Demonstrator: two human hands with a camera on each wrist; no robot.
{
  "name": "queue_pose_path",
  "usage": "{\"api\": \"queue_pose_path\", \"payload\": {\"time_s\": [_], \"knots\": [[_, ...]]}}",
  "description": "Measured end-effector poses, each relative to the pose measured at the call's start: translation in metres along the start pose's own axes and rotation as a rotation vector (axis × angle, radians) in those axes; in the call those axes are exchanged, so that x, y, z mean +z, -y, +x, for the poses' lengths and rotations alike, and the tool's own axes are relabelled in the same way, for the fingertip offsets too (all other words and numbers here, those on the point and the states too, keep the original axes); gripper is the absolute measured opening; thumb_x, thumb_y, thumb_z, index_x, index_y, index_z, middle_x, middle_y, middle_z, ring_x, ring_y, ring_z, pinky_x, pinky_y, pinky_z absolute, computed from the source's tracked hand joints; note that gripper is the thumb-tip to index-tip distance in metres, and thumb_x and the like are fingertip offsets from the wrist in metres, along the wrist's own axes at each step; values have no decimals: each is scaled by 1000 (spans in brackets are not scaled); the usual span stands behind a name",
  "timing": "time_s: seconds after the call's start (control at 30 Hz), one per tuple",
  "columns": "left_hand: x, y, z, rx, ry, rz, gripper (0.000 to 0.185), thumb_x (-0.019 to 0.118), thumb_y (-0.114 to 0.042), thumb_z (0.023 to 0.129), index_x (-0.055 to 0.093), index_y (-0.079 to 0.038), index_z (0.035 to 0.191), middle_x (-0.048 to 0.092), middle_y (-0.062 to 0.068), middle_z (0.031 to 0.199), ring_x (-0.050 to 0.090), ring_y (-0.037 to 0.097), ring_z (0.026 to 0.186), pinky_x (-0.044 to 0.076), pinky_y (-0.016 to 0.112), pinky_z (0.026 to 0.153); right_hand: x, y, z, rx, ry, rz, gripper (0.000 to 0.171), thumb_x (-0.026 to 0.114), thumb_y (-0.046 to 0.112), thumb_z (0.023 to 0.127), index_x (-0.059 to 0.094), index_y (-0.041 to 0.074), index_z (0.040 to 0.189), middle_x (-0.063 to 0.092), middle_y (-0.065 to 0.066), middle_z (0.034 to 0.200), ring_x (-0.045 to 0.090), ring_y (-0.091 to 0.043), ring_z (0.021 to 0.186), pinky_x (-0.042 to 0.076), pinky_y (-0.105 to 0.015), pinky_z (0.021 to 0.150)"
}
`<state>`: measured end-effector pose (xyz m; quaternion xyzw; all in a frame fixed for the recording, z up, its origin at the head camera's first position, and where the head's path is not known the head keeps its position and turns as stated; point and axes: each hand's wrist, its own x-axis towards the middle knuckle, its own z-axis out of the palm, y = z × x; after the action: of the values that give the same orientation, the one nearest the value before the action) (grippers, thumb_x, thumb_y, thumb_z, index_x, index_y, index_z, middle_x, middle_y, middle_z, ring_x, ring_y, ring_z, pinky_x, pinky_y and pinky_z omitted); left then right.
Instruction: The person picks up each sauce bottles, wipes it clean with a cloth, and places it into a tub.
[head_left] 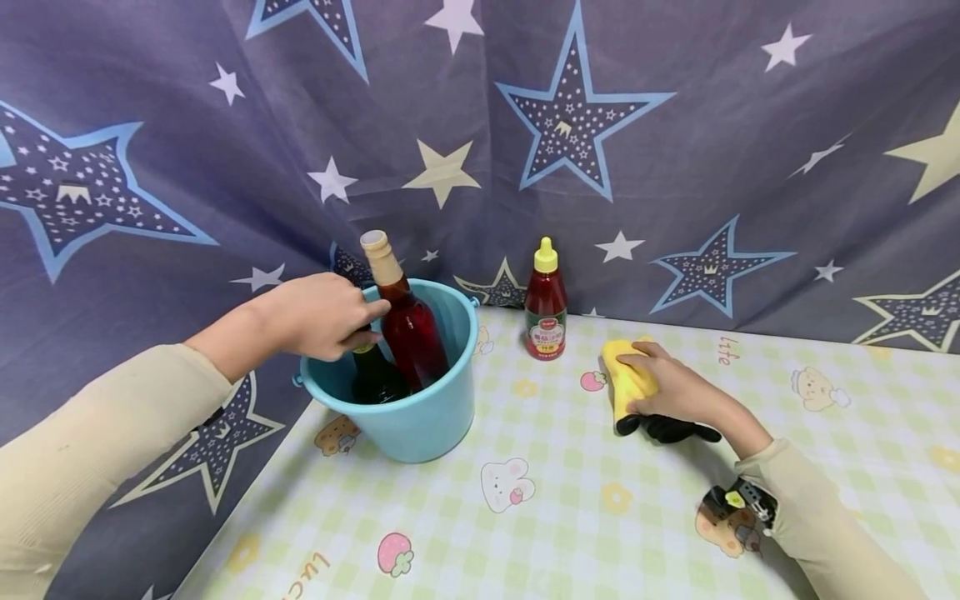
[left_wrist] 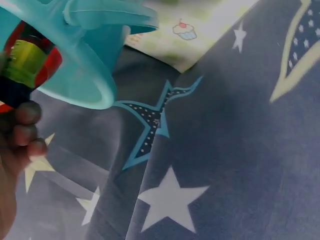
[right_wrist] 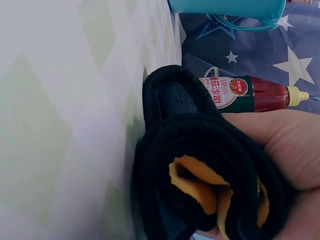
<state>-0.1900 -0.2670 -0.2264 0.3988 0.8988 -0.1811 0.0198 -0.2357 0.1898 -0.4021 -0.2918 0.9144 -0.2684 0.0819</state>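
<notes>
My left hand (head_left: 315, 315) grips the neck of a dark green bottle (head_left: 375, 379) inside a light blue bucket (head_left: 431, 425). The bottle's yellow-green neck band (left_wrist: 25, 60) shows in the left wrist view, with curled fingertips beside its dark top. Leaning next to it in the bucket is a red glass bottle (head_left: 414, 337) with a cream-coloured neck. At the right, my right hand (head_left: 671, 383) holds a folded yellow-and-black cloth item (head_left: 628, 379) low over the table. Its thick black edging (right_wrist: 175, 95) and yellow inside appear in the right wrist view.
A red ketchup bottle (head_left: 546, 308) with a yellow nozzle cap stands between the bucket and the cloth item. The table wears a green-checked cloth (head_left: 555, 533) with cartoon prints. A dark blue star-patterned curtain (head_left: 697, 158) hangs behind and along the left side.
</notes>
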Motion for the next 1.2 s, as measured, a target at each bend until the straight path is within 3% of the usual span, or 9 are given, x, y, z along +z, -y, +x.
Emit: {"api": "queue_pose_path", "payload": {"time_s": [0.1,0.23,0.5,0.73,1.0,1.2], "knots": [[0,-1,-1,-89,-3,-66,17,67,-27,97,60,-12,96,45,-7,53,44,7,45,41,29,52,1,-1,1,-2,2,-6,70,81,17,85,50,-6,144,30,-38,153,46,-55,132,46,-60,100],[-3,-5,0,-119,-14,-70,17,67,-28,96,59,-14,90,44,-7,53,43,8,45,40,30,52,2,-2,0,1,0,-4,70,80,16,86,50,-5,145,30,-37,153,46,-54,133,45,-60,101],[0,-6,-3,1,-92,76,23,70,-32,94,65,-9,100,40,-6,49,37,9,40,34,28,46,2,-3,-1,-8,-12,-7,70,81,16,85,50,-6,143,30,-38,152,46,-56,132,45,-61,100],[0,-2,-3,121,-126,213,31,73,-33,90,64,-9,106,45,-5,55,37,12,44,37,31,50,2,0,-1,-21,-18,-1,70,83,16,84,52,-6,142,32,-38,152,46,-56,132,46,-61,100],[-10,-7,9,258,-250,217,26,72,-23,87,60,-7,102,47,-1,65,40,12,49,35,28,48,3,-2,1,-14,-17,-24,69,81,15,84,51,-6,143,31,-38,152,48,-56,130,47,-60,99],[-31,-18,27,349,-349,242,22,69,-21,88,52,-8,91,42,-1,63,39,14,51,29,28,50,3,-3,2,-23,-22,-29,69,82,15,84,51,-6,143,32,-38,152,49,-56,130,47,-60,99]]}}
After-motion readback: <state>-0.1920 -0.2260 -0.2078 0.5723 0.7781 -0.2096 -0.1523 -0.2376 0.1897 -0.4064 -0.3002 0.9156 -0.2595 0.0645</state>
